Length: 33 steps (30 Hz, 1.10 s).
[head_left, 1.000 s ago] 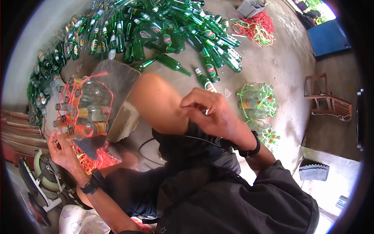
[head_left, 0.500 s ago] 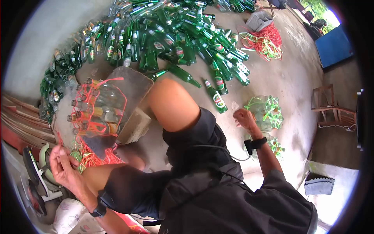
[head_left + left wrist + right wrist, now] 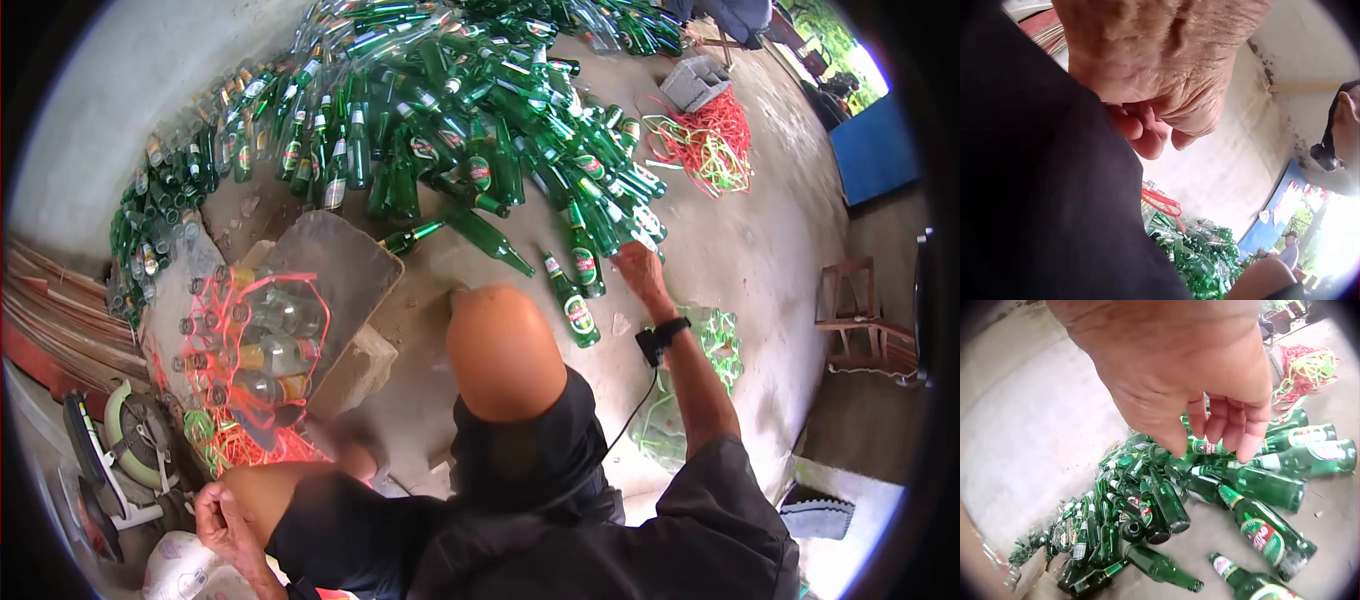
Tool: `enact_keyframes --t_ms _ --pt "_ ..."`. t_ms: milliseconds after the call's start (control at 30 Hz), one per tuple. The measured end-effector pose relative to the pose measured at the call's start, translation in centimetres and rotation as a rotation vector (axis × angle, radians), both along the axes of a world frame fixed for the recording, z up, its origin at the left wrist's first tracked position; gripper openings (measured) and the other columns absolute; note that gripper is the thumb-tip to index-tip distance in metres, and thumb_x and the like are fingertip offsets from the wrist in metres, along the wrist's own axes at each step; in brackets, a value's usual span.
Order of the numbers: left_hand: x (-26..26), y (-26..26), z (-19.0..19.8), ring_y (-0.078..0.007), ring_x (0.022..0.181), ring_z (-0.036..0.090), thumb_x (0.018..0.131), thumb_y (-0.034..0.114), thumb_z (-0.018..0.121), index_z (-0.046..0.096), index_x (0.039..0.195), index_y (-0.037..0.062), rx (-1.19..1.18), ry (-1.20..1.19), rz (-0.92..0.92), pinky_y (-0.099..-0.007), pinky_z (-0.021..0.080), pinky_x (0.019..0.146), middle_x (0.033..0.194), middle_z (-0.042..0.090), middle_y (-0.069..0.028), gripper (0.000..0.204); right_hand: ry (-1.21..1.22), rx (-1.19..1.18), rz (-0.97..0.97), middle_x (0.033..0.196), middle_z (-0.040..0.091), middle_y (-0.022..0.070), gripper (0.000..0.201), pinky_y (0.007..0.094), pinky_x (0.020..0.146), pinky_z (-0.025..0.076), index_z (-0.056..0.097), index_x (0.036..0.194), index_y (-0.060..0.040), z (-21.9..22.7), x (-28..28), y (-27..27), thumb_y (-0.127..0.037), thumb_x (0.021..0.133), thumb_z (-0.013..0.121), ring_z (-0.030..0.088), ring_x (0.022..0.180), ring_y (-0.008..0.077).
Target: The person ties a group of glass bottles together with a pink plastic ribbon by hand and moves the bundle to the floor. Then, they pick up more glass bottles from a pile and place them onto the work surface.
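Observation:
My right hand [image 3: 640,275] reaches over the right edge of a large pile of green glass bottles [image 3: 480,235]. In the right wrist view its thumb and fingers [image 3: 1250,440] hang apart above the bottles, holding none. A labelled green bottle [image 3: 572,300] lies on the floor nearby. My left hand [image 3: 230,525] is beside my left knee, its fingers loosely curled with nothing visible in them. Ahead of it, a bundle of clear bottles [image 3: 285,310] tied with red plastic strapping lies on its side against a dark board [image 3: 345,250].
Green-strapped clear bottles [image 3: 720,345] stand right of my right forearm. Red and green strapping [image 3: 715,140] lies by a grey hollow block [image 3: 695,82]. More strapping [image 3: 255,445] is heaped near my foot. A wooden chair frame [image 3: 865,320] is at the right.
My right hand has swung from above my knee out to the right and forward to the bottle pile. The left hand has drawn back from the tied bundle toward my knee.

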<state>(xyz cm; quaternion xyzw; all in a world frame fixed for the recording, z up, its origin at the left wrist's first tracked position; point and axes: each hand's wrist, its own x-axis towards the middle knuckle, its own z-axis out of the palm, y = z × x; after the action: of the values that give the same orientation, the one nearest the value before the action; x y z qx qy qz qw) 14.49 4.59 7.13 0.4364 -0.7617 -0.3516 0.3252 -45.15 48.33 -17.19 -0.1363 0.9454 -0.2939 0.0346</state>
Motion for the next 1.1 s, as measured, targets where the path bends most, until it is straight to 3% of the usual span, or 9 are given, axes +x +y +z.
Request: enact_keyframes --t_ms 167,200,233,300,433,533,633,700,1100 --pt "0.6 -0.1 -1.1 -0.0059 0.063 0.047 0.101 0.014 0.067 0.063 0.102 -0.0010 -0.140 -0.216 -0.020 -0.0222 0.039 0.057 0.084 0.060 0.0000 0.016 0.129 0.132 0.093 0.102 0.074 0.0173 0.033 0.0444 0.085 0.056 0.073 0.105 -0.0045 2.3 -11.0 -8.2 -0.024 0.080 0.080 0.070 0.097 0.0386" --pt "-0.3 0.6 0.5 -0.0082 0.078 0.053 0.104 0.012 0.063 0.064 0.106 -0.0019 -0.030 -0.297 0.007 -0.0230 0.044 0.071 0.088 0.059 -0.0002 0.014 0.232 0.055 0.083 0.109 0.072 0.0178 0.034 0.0448 0.090 0.055 0.073 0.108 -0.0048 2.7 -12.1 -9.9 -0.024 0.080 0.080 0.068 0.104 0.0379" --pt "-0.7 0.7 0.8 -0.0082 0.078 0.053 0.104 0.012 0.063 0.064 0.106 -0.0019 -0.028 -0.303 0.010 -0.0230 0.044 0.071 0.088 0.059 -0.0002 0.014 0.197 0.049 0.065 0.113 0.070 0.0185 0.037 0.0456 0.095 0.054 0.072 0.111 -0.0049 2.8 -14.0 -11.6 -0.025 0.081 0.079 0.066 0.109 0.0376" --pt "-1.0 0.7 1.0 -0.0235 0.088 0.070 0.098 0.017 0.075 0.072 0.112 -0.0047 -0.196 -0.333 0.041 -0.0325 0.056 0.087 0.099 0.075 -0.0169 0.027 0.284 0.100 0.127 0.120 0.068 0.0193 0.042 0.0459 0.096 0.053 0.070 0.116 -0.0049 3.4 -16.3 -14.5 -0.026 0.082 0.079 0.065 0.111 0.0380" --pt "-1.4 0.3 1.5 -0.0229 0.089 0.069 0.099 0.015 0.073 0.071 0.109 -0.0065 -0.213 -0.402 0.067 -0.0344 0.056 0.084 0.100 0.075 -0.0155 0.024 0.172 0.208 0.101 0.135 0.060 0.0214 0.066 0.0481 0.103 0.050 0.059 0.138 -0.0068 3.6 -19.8 -19.5 -0.034 0.083 0.082 0.061 0.123 0.0389" --pt "-2.0 0.1 2.2 -0.0239 0.089 0.069 0.099 0.015 0.072 0.072 0.109 -0.0061 -0.195 -0.463 0.073 -0.0348 0.056 0.085 0.102 0.076 -0.0168 0.023 0.172 0.269 0.124 0.137 0.059 0.0214 0.068 0.0475 0.104 0.049 0.057 0.140 -0.0082 2.7 -21.9 -21.6 -0.035 0.083 0.082 0.060 0.126 0.0387" --pt "-1.8 0.0 2.2 -0.0242 0.089 0.070 0.099 0.015 0.071 0.073 0.110 -0.0057 -0.192 -0.478 0.105 -0.0351 0.055 0.085 0.103 0.076 -0.0172 0.024 0.212 0.326 0.187 0.134 0.062 0.0177 0.063 0.0482 0.100 0.052 0.058 0.135 -0.0083 0.9 -24.0 -22.2 -0.035 0.083 0.081 0.063 0.122 0.0382" --pt "-1.9 0.1 2.3 -0.0243 0.089 0.070 0.099 0.016 0.071 0.073 0.110 -0.0056 -0.190 -0.484 0.123 -0.0352 0.055 0.085 0.103 0.076 -0.0173 0.024 0.160 0.346 0.237 0.124 0.068 0.0165 0.044 0.0491 0.096 0.052 0.064 0.117 -0.0074 0.5 -24.7 -22.5 -0.035 0.085 0.078 0.065 0.118 0.0373" --pt "-2.0 -0.1 1.6 -0.0258 0.088 0.070 0.101 0.022 0.069 0.074 0.106 -0.0059 -0.167 -0.509 0.125 -0.0371 0.056 0.084 0.098 0.076 -0.0177 0.029 0.274 0.402 0.195 0.122 0.068 0.0182 0.037 0.0525 0.092 0.052 0.062 0.118 -0.0059 1.5 -22.5 -21.0 -0.030 0.092 0.071 0.066 0.112 0.0406"
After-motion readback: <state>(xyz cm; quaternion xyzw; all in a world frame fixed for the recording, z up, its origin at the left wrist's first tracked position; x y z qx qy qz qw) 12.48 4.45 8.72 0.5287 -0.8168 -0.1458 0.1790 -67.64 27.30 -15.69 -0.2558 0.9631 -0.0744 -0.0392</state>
